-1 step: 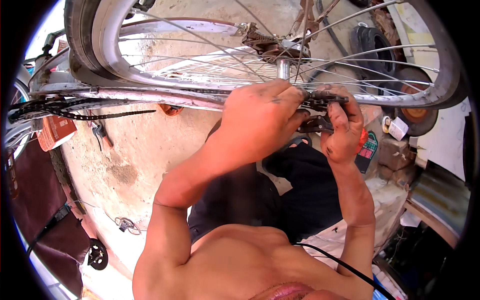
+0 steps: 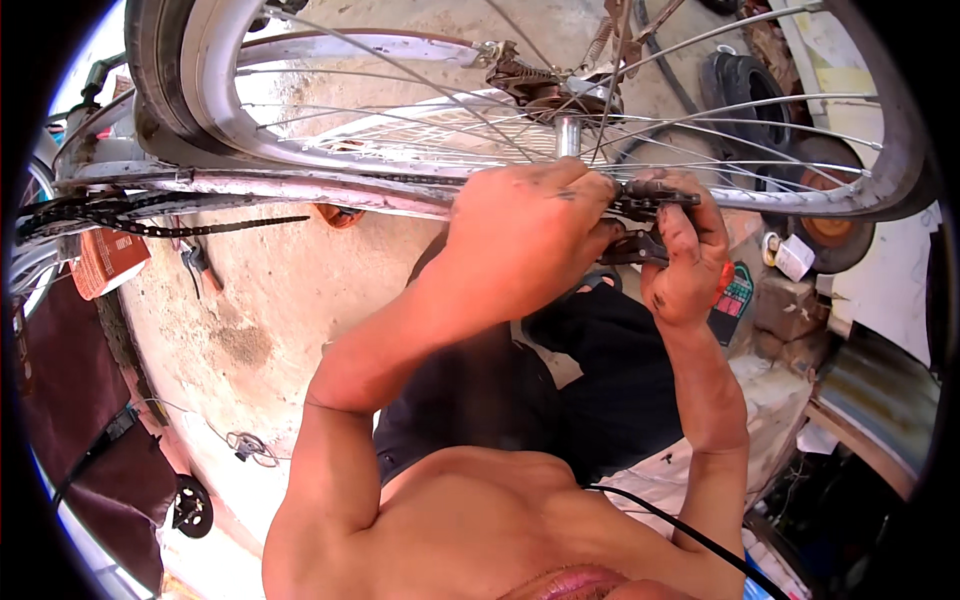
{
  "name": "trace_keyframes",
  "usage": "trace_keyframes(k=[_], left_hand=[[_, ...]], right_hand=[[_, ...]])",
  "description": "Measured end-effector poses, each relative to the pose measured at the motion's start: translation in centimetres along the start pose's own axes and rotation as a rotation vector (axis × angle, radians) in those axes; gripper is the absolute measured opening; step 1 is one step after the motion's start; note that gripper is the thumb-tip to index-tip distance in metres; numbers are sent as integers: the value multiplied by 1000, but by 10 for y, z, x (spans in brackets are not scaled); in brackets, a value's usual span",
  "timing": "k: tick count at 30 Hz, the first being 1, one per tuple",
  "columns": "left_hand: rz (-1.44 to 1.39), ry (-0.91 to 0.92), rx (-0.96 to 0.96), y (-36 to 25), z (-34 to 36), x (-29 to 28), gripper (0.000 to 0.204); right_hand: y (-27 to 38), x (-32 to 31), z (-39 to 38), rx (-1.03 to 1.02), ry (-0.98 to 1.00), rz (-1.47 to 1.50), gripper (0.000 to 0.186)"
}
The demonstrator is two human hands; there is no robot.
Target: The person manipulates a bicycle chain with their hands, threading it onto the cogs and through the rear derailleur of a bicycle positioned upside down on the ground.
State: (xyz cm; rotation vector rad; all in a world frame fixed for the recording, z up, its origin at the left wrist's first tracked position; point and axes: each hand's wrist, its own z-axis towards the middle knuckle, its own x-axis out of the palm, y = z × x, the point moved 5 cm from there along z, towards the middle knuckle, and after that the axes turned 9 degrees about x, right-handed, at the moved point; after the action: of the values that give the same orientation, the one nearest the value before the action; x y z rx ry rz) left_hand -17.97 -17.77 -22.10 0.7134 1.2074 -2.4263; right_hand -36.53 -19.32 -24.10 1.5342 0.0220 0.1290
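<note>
Floor (image 2: 240, 300): pale concrete, stained, runs under everything. Bike wheel (image 2: 222, 90) fills top of view, dk tyre, silver rim, thin spokes; its near edge passes right behind the hands. Maroon cloth (image 2: 85, 430) far L, hanging in folds. Frame bar (image 2: 300, 188), pale & scuffed, runs L–R just below the wheel, ending behind L hand.

Spare tyre (image 2: 715, 100), blk, on floor upper R; small wheel (image 2: 830, 228) w/ rusty-brown centre just below it.

L hand (image 2: 530, 225): back to cam, fingers curled, tips at L end of metal part; can't tell what they pinch, hand's own back hides it. R hand (image 2: 690, 240): closed, thumb & fingers holding metal part (image 2: 638, 248), which is dk, jointed, sits btwn both hands nr the rim, below the hub.

Box (image 2: 108, 262), red-brown, L side, under the chain. Chain (image 2: 230, 230), blk, bunched at L, one end sticking out to R over floor. Blk disc (image 2: 193, 507) w/ holes, lower L, by cloth. Hub (image 2: 568, 135): silver cylinder, just above L hand. Orange-handled tool (image 2: 208, 275) on floor nr box.
</note>
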Motion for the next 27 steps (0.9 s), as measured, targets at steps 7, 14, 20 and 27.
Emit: trace_keyframes(k=[7, 14, 20, 27], left_hand=[[-72, 45, -55, 9, 4, 24, 26], [-56, 97, -100, 8, 10, 26, 20], [-111, 113, -132, 16, 7, 25, 20], [-78, 83, 33, 8, 5, 26, 27]], right_hand=[[-2, -1, 5, -136, 68, -95, 25], [11, -10, 4, -153, 87, -101, 24], [16, -9, 4, -182, 169, -52, 24], [15, -29, -11, -90, 56, -95, 20]])
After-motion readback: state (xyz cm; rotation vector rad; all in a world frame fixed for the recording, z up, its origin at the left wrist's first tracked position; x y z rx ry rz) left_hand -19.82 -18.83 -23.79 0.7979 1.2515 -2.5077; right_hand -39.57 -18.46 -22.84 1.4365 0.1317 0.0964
